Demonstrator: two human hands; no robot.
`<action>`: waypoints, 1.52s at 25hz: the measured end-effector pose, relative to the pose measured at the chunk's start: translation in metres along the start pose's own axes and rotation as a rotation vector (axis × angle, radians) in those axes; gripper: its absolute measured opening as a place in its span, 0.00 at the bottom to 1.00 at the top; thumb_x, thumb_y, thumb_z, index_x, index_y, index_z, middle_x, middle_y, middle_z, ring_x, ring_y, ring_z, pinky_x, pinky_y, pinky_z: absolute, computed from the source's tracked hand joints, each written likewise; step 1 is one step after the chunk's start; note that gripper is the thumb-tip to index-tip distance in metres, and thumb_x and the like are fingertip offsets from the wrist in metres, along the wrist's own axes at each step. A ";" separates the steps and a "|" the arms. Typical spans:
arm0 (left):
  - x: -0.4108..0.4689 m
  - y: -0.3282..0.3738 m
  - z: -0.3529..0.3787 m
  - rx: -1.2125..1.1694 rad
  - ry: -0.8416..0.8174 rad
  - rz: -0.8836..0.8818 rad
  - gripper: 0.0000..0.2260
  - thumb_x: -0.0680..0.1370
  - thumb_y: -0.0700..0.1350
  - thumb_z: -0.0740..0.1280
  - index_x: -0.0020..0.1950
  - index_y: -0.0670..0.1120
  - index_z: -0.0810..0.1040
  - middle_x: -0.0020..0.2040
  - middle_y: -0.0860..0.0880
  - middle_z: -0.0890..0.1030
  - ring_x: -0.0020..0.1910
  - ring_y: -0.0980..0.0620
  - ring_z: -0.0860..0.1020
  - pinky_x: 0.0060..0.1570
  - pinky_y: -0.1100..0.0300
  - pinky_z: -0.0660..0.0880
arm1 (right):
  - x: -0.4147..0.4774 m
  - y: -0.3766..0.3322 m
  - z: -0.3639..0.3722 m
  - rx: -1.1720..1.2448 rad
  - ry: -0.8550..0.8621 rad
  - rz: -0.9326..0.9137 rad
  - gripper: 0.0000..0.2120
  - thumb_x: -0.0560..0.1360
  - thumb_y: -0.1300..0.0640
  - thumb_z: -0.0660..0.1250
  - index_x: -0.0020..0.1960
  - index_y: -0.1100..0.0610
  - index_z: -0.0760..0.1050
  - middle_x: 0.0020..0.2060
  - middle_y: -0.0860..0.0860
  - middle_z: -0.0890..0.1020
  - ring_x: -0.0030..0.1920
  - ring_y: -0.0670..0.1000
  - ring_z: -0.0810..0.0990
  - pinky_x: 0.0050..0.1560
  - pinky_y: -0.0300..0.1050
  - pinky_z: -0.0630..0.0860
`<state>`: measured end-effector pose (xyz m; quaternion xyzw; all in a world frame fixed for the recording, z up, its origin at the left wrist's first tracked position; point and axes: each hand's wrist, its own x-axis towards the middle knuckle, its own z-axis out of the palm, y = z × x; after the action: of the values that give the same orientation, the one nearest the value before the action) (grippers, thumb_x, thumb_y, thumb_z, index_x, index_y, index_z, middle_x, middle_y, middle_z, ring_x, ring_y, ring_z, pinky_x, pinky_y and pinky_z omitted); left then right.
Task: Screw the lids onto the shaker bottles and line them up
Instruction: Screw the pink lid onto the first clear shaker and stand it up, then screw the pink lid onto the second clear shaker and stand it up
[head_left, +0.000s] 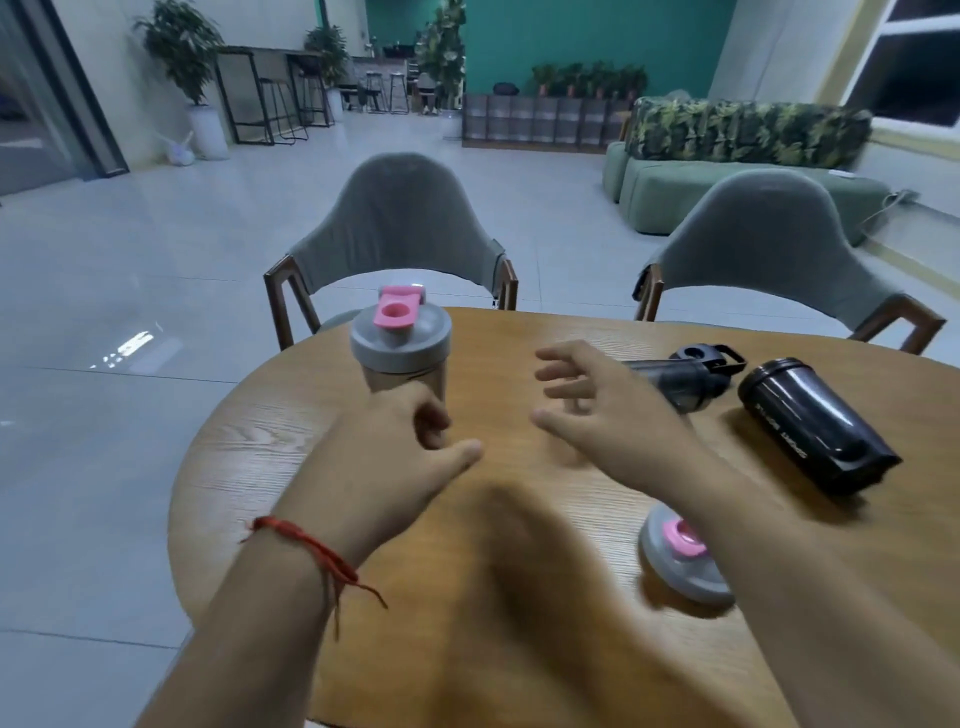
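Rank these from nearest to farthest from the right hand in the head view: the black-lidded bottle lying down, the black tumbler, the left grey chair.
From the right hand:
1. Black-lidded bottle, lying just behind the hand, on its right.
2. Black tumbler, lying farther right on the table.
3. Left grey chair, beyond the table's far edge.

Pale bottle: upright at the far left edge of the surface, grey lid with pink flip cap seated on top.

Clear dark bottle: lying on its side at far right, black lid with carry loop on, pointing right; near end hidden.

Black bottle: lying on its side just right of the clear one, apart from it, white lettering along the body.

Loose grey lid: pink cap, resting tilted on the surface near right, partly hidden.
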<state>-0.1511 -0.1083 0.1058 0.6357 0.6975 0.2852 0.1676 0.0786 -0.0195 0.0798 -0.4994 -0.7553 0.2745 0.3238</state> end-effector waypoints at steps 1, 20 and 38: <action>0.001 0.009 0.014 -0.004 -0.055 0.049 0.15 0.76 0.59 0.79 0.57 0.53 0.85 0.46 0.57 0.84 0.49 0.57 0.83 0.51 0.57 0.82 | -0.007 0.009 -0.015 -0.007 0.052 -0.020 0.24 0.79 0.56 0.78 0.72 0.45 0.79 0.61 0.41 0.86 0.61 0.41 0.85 0.65 0.46 0.82; 0.015 0.067 0.133 0.182 -0.470 0.485 0.28 0.74 0.59 0.79 0.66 0.53 0.68 0.62 0.53 0.79 0.57 0.52 0.78 0.54 0.61 0.76 | -0.014 0.155 -0.080 -0.571 -0.044 -0.098 0.48 0.72 0.50 0.73 0.87 0.36 0.56 0.87 0.39 0.59 0.89 0.50 0.50 0.86 0.70 0.42; 0.048 0.029 0.125 -0.841 -0.109 0.055 0.45 0.63 0.59 0.84 0.78 0.55 0.71 0.69 0.47 0.82 0.63 0.46 0.87 0.60 0.44 0.87 | -0.031 0.134 -0.067 -0.569 0.242 -0.346 0.44 0.68 0.28 0.78 0.81 0.41 0.73 0.67 0.43 0.83 0.63 0.56 0.79 0.58 0.57 0.72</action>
<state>-0.0600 -0.0370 0.0325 0.5444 0.4933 0.5153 0.4414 0.2166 0.0048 0.0169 -0.4633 -0.8311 -0.0669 0.3004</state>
